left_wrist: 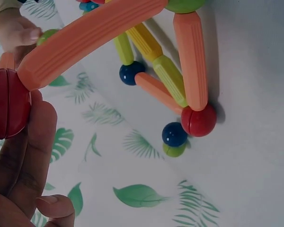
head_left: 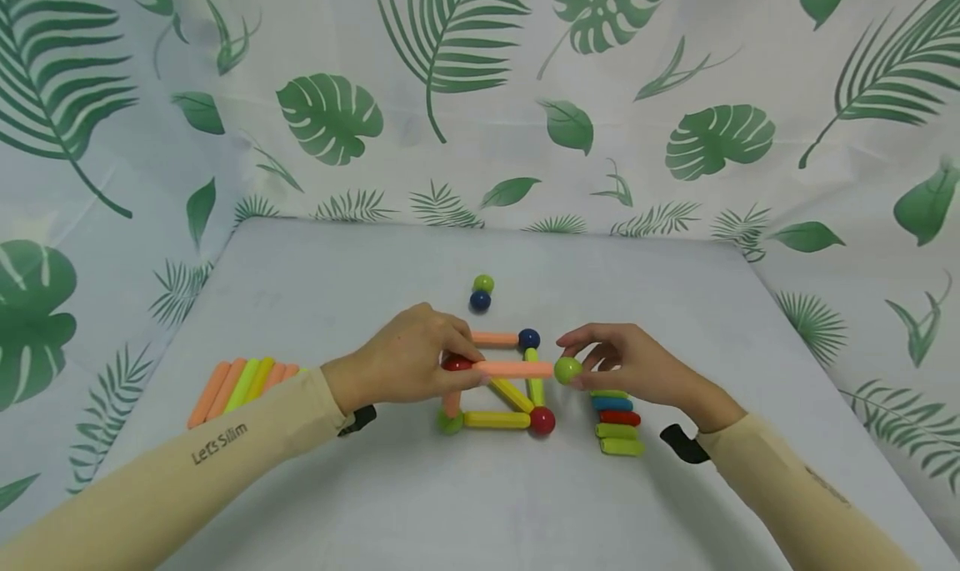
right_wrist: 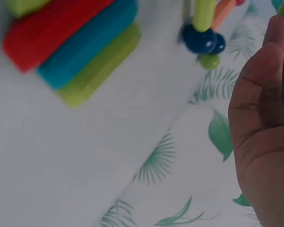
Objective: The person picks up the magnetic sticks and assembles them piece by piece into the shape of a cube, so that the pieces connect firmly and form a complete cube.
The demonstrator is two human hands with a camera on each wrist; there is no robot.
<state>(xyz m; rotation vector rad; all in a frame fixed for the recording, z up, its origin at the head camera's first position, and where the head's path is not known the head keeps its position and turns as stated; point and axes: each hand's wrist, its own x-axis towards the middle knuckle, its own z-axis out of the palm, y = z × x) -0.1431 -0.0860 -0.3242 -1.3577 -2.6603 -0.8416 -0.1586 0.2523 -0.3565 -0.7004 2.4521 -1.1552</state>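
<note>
My left hand (head_left: 408, 356) grips a red ball (head_left: 456, 363) above the table. From that ball an orange rod (head_left: 517, 369) points right to a green ball (head_left: 567, 370), which my right hand (head_left: 637, 363) pinches between thumb and fingers. A curved orange rod (left_wrist: 92, 42) slopes from the held red ball down to a green corner ball (head_left: 450, 423). That ball belongs to a flat frame on the table, with a yellow rod (head_left: 497, 420), a second red ball (head_left: 542, 421), a yellow-green rod (head_left: 534, 379), a navy ball (head_left: 529, 338) and a diagonal rod (head_left: 512, 394).
Several rods (head_left: 240, 383) lie side by side at the left, partly behind the left forearm. A column of short coloured rods (head_left: 619, 418) lies under the right hand. Behind the frame sit a loose navy ball (head_left: 480, 302) and green ball (head_left: 483, 283), touching. A leaf-print curtain (head_left: 480, 96) backs the table.
</note>
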